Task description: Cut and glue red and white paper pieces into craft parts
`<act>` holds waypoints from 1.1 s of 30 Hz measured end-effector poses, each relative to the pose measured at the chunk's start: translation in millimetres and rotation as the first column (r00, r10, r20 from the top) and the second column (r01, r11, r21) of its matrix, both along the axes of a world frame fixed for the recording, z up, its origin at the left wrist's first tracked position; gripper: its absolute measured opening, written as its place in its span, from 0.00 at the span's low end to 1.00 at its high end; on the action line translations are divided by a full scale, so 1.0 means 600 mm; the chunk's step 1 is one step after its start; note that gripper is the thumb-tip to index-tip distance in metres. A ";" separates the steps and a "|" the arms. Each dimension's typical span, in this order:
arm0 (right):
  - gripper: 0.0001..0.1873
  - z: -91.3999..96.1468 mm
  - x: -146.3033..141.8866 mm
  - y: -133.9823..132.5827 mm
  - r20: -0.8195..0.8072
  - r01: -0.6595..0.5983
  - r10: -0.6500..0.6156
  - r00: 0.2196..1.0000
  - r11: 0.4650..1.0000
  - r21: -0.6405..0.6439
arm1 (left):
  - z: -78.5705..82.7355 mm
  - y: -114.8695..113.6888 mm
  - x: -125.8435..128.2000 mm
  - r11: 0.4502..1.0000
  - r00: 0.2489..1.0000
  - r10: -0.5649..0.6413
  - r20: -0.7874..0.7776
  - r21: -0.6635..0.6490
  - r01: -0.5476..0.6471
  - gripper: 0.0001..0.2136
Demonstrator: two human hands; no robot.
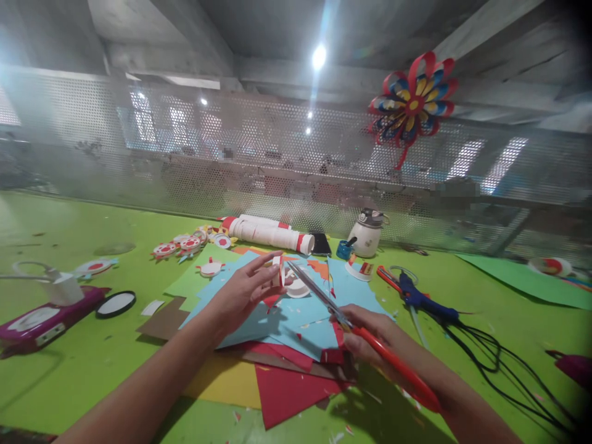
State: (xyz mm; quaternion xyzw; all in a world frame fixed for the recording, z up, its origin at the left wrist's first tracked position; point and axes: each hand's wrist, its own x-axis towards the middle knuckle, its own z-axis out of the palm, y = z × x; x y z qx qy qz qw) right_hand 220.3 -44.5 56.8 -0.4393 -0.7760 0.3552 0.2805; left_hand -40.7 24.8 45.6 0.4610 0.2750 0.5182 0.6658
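Observation:
My left hand (245,287) pinches a small red and white paper strip (278,270) above a pile of coloured paper sheets (296,324). My right hand (370,339) grips red-handled scissors (324,296), whose blades point up and left towards the strip. The blade tips lie just right of the strip. A white paper ring (297,288) rests on the light blue sheet beneath the blades.
On the green table (69,382) lie a blue glue gun (423,299) with black cable, a second pair of scissors, rolled white paper (271,233), a white pot (367,233), paper ornaments (180,246), a black ring (115,304) and a magenta device (41,317). A paper flower (411,102) hangs on the mesh.

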 end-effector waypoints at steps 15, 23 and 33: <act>0.22 0.010 0.014 0.008 0.171 -0.065 0.052 0.984 0.995 0.074 | 0.012 -0.008 -0.014 0.983 0.981 -0.110 -0.161 0.127 0.131 0.26; 0.23 0.011 0.011 0.004 0.087 -0.048 0.044 0.995 0.998 0.046 | 0.001 0.000 -0.008 0.986 0.988 -0.157 0.003 0.051 0.156 0.18; 0.19 0.005 0.015 0.006 0.036 0.017 -0.018 0.999 0.999 0.039 | -0.010 0.004 0.004 0.939 0.896 0.211 -0.391 0.336 -0.075 0.26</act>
